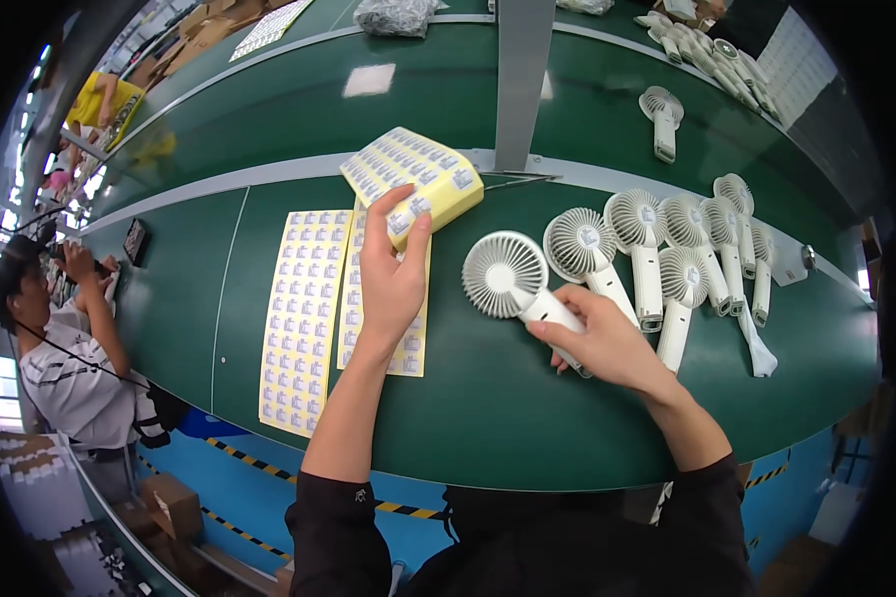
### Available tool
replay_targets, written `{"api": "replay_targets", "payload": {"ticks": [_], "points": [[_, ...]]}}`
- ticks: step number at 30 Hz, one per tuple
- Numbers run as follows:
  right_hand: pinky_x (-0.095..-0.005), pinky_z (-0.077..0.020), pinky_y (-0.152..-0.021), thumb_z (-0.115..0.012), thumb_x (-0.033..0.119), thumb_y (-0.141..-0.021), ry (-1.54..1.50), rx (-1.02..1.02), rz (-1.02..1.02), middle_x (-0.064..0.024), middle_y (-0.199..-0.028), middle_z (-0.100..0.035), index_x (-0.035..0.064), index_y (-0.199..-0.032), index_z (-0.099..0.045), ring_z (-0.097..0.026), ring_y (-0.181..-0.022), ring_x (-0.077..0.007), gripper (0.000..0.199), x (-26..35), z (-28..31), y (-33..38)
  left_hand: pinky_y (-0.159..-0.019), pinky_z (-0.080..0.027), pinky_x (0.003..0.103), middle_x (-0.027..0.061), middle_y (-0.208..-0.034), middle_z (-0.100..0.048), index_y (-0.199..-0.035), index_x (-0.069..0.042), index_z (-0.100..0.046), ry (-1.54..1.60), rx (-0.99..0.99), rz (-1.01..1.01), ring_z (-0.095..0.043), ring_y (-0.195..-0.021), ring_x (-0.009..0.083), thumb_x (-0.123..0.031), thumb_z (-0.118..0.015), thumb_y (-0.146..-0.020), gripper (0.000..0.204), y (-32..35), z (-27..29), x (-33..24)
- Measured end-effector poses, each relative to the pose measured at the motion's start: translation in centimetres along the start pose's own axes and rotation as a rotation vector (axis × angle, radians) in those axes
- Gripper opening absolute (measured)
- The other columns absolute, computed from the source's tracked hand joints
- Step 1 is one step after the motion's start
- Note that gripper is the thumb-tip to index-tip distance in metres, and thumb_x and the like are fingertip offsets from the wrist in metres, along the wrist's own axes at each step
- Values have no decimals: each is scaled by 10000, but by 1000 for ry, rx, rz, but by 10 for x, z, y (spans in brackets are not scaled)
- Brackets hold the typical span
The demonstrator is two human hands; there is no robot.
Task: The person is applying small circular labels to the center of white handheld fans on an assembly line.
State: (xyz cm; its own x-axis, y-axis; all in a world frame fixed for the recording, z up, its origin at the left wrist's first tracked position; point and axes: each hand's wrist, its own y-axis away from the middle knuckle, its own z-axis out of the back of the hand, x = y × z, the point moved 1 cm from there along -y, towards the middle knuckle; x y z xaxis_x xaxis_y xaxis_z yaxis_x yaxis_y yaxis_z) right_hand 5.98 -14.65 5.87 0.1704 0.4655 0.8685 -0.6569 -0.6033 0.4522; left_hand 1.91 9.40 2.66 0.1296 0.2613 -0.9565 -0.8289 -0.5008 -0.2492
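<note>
My right hand (597, 338) is wrapped round the handle of a white handheld fan (505, 276), its round grille tilted up to the left. My left hand (393, 264) grips the near end of a bent yellow-backed sticker sheet (418, 169), with index finger and thumb on either side of one small label. Beneath that hand lies a second sticker sheet (408, 348), partly covered by my wrist. Left of it rests a long flat sticker sheet (304, 308). Several more white handheld fans (639, 239) lie in a cluster to the right of my right hand.
A grey post (523, 90) rises from the rail behind the bent sheet. Beyond the rail lie a single fan (661, 124) and a pile of fans (717, 65). A white cloth-like strip (759, 348) lies at right. A co-worker (70, 338) sits at the left.
</note>
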Motion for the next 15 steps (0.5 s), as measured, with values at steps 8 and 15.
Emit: {"api": "replay_targets", "payload": {"ticks": [8, 15], "points": [[-372, -429, -451, -756, 445, -839, 816, -114, 352, -92, -500, -580, 30, -641, -645, -563, -427, -252, 473, -9, -20, 10, -754, -499, 278, 91, -1043, -699, -1172, -29, -614, -12, 118, -81, -645, -884, 146, -110, -634, -966, 222, 3, -10, 3], [-337, -487, -633, -768, 99, -823, 605, -571, 983, -95, -814, -604, 6, -863, -660, -601, -710, -238, 148, 40, -14, -19, -739, -516, 290, 121, -1048, -726, -1148, -31, -621, -108, 200, -181, -706, -886, 202, -118, -648, -956, 213, 9, -11, 2]]}}
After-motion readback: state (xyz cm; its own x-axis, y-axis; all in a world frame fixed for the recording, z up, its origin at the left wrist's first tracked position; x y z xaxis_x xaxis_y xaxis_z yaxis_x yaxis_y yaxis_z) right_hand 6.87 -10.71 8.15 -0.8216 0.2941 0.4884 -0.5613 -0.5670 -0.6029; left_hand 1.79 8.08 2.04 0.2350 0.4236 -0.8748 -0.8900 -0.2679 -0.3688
